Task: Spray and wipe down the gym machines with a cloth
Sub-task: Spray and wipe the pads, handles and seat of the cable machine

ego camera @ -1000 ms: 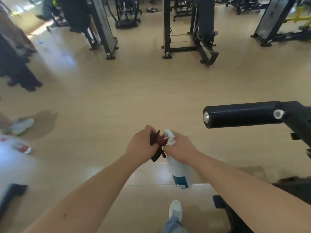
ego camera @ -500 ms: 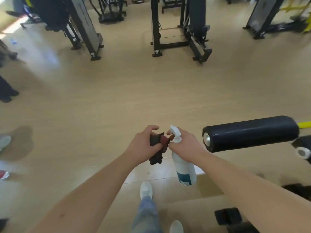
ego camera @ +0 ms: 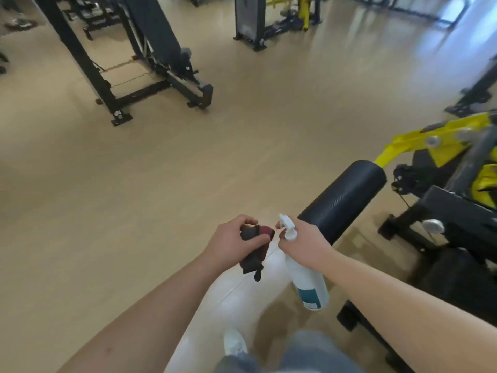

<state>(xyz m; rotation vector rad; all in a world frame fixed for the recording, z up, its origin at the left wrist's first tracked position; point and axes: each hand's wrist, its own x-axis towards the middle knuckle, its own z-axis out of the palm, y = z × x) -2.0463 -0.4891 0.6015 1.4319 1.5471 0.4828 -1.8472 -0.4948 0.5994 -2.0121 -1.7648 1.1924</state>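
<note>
My left hand (ego camera: 231,244) is closed around a dark maroon cloth (ego camera: 254,254) that hangs below the fist. My right hand (ego camera: 305,243) grips the neck of a white spray bottle (ego camera: 305,281) with a teal label, its nozzle pointing left at the cloth. Both hands are held together over the floor, just left of a black padded roller (ego camera: 347,197) on a black and yellow gym machine (ego camera: 451,168). The roller's near end is behind my right hand.
A black rack machine (ego camera: 150,63) stands at the back left and another machine (ego camera: 252,20) at the back centre. Tan wood floor (ego camera: 121,197) spreads between them. My white shoe (ego camera: 235,343) and jeans leg (ego camera: 309,354) show at the bottom.
The view has swung right and closer to the black and yellow machine, so the roller now points diagonally. Both hands keep their hold on cloth and bottle, close together.
</note>
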